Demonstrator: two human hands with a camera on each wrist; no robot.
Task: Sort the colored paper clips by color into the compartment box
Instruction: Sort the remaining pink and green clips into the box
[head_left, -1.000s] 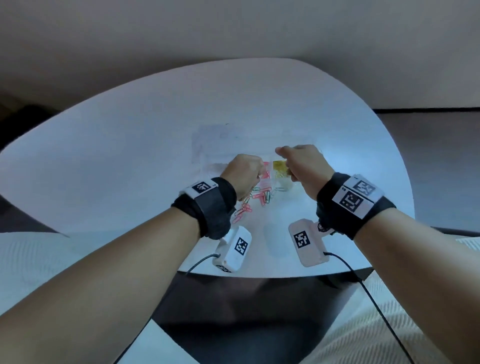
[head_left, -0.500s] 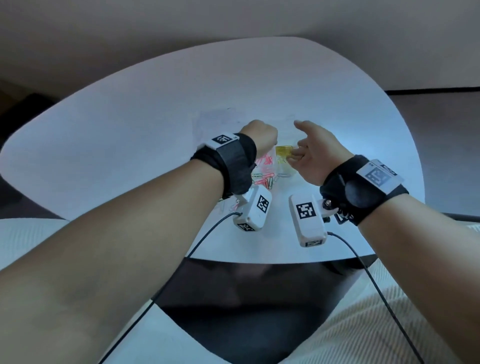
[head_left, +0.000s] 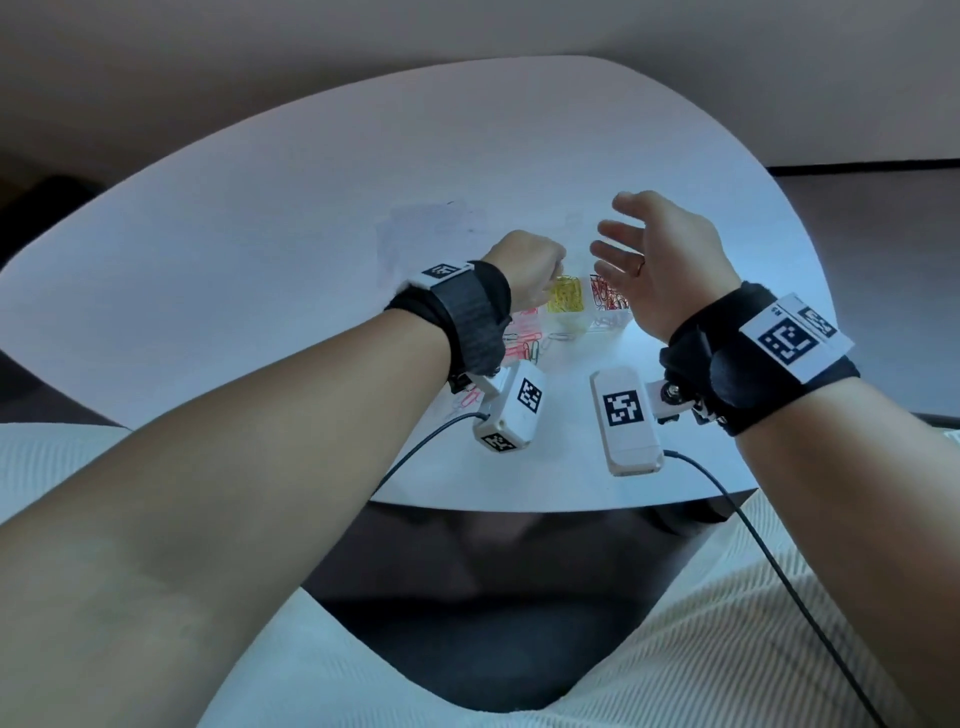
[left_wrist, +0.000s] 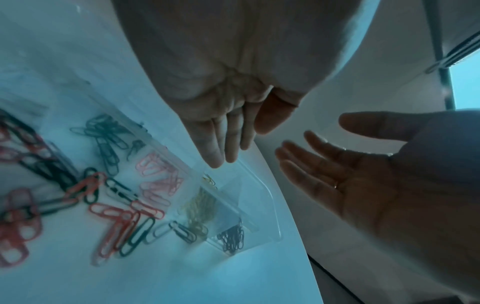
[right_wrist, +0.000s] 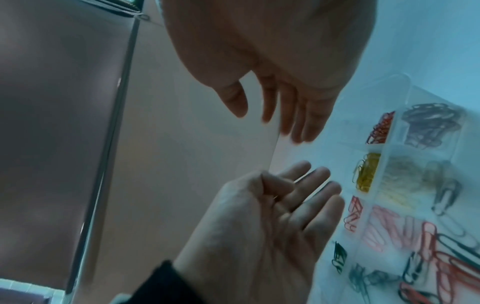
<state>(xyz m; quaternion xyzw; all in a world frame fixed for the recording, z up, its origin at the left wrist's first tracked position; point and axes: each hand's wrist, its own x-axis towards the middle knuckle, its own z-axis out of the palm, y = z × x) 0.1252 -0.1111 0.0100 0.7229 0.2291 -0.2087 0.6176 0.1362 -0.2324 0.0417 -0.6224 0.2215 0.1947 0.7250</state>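
Observation:
A clear compartment box (head_left: 605, 325) lies on the white table (head_left: 260, 234) under my hands. It holds yellow clips (head_left: 564, 300), red clips (head_left: 609, 300), pink clips (left_wrist: 158, 176), green clips (left_wrist: 106, 133) and dark clips (left_wrist: 232, 238) in separate cells. Loose mixed clips (head_left: 522, 345) lie on the table just in front of the box. My left hand (left_wrist: 226, 148) hovers over the box with its fingers straight and holds nothing that I can see. My right hand (head_left: 623, 249) is raised beside it, palm turned towards the left hand, fingers spread and empty.
The table's near edge (head_left: 519, 506) runs just below my wrists, with a dark gap and my lap in pale ribbed cloth beneath. A wall (head_left: 467, 52) stands behind the table. Cables hang from both wrist cameras.
Both hands have risen from the loose clips, where they were curled. The right hand has opened and turned its palm inward; the left has moved over the box.

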